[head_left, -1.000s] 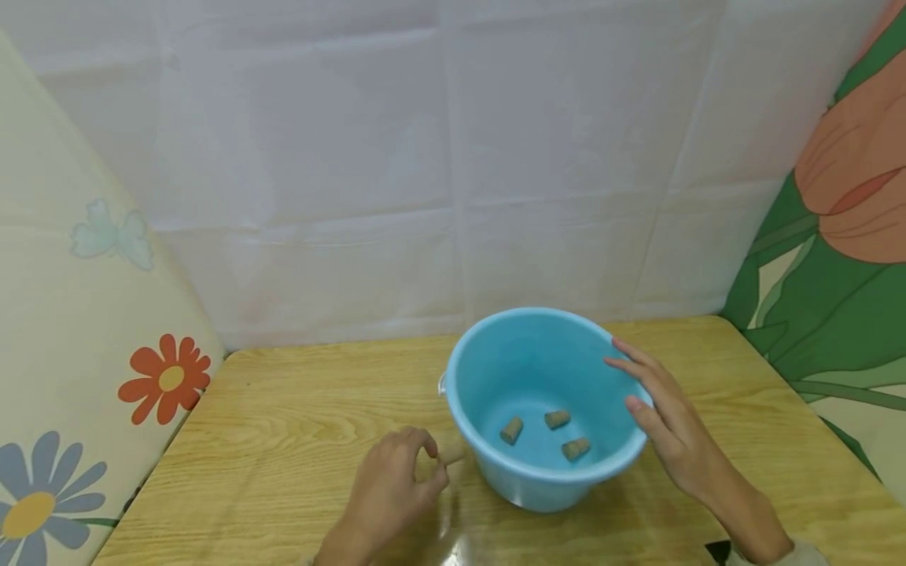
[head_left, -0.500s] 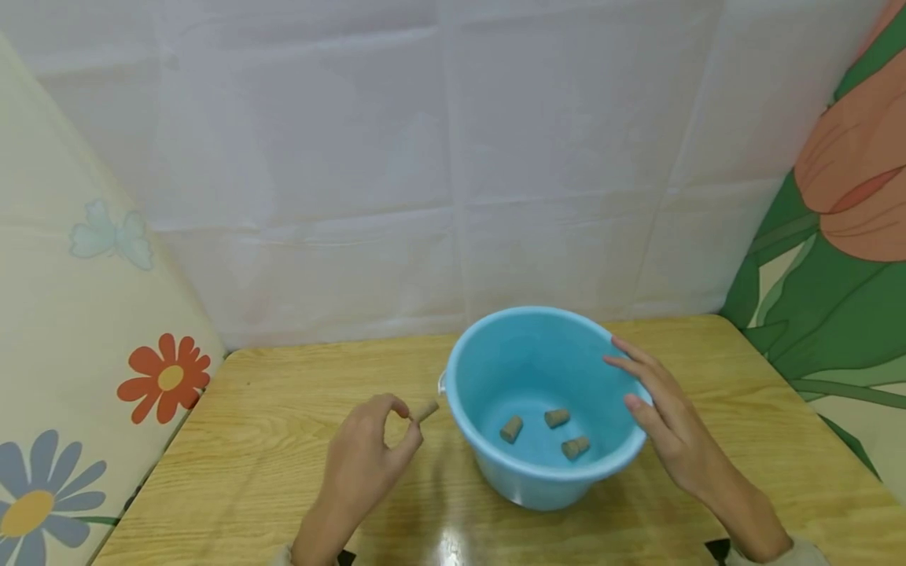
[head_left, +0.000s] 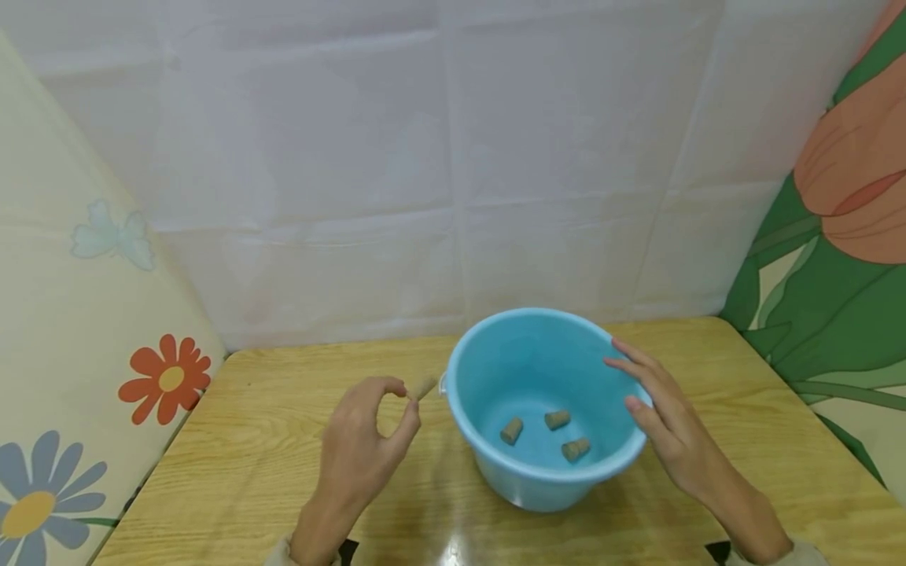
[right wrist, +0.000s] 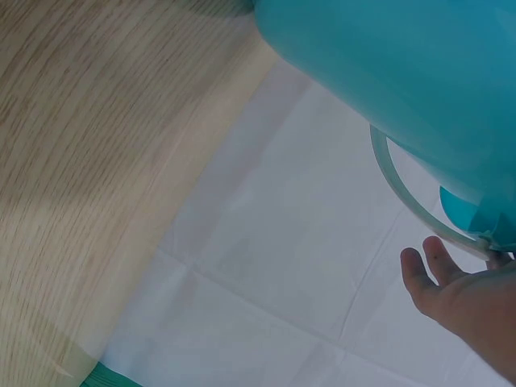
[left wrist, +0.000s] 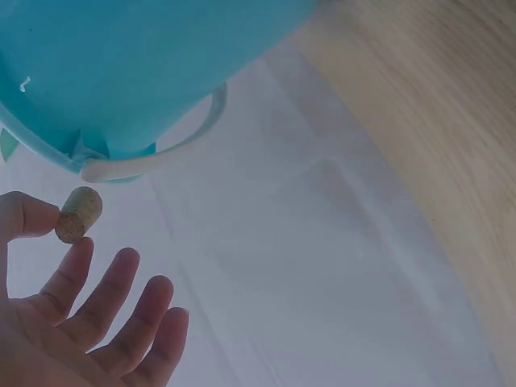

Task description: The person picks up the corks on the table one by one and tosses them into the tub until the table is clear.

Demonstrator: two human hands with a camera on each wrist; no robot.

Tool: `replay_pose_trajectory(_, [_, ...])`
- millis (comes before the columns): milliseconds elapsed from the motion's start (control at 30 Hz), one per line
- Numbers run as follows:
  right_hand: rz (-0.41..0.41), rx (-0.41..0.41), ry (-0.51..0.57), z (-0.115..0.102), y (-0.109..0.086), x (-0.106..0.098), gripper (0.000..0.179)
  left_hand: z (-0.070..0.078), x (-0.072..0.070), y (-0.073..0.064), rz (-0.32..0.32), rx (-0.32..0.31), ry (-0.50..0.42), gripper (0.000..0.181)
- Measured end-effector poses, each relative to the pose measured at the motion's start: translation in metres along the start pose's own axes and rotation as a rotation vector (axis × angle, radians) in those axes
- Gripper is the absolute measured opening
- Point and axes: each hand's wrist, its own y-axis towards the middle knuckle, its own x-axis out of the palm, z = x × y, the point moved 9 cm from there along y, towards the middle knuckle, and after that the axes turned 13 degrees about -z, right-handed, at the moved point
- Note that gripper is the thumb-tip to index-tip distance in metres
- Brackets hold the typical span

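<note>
Between thumb and index finger, my left hand [head_left: 361,440] pinches a cork [head_left: 425,387] just left of the bucket's rim, apart from it. The left wrist view shows this cork [left wrist: 79,214] below the handle joint, the other fingers [left wrist: 149,318] spread. My right hand [head_left: 668,424] rests at the right rim of the light blue bucket [head_left: 538,475], with thumb and fingertips reaching over the edge. Inside on the bucket's bottom lie three corks: one at left [head_left: 512,430], one farther back [head_left: 557,419] and one nearer the front [head_left: 576,449].
The bucket stands on a wood-grain table [head_left: 283,409]. Its pale handle [left wrist: 177,153] hangs on the far side. A white sheet [head_left: 318,157] covers the back, with flower-printed panels at left [head_left: 57,330] and right [head_left: 842,314].
The left hand has moved left and away from the person, up off the table beside the bucket, still pinching its cork. Right hand, bucket and the corks inside have stayed put.
</note>
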Motion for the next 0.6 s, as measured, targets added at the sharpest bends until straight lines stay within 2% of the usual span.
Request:
replay_pose_trajectory(167, [-0.002,-0.005,0.003,0.0,0.0,0.001,0.047,0.011,-0.003,0.004,0.031,0.08,-0.022,0.017])
replay_pose_trajectory(400, [-0.001,-0.001,-0.002,0.0,0.0,0.0,0.048,0.023,-0.005,0.009,0.048,0.11,-0.041,0.018])
replay_pose_trajectory(600, [0.0,-0.005,0.002,-0.001,0.0,0.0,0.047,0.036,-0.002,0.016,0.016,0.131,-0.044,0.016])
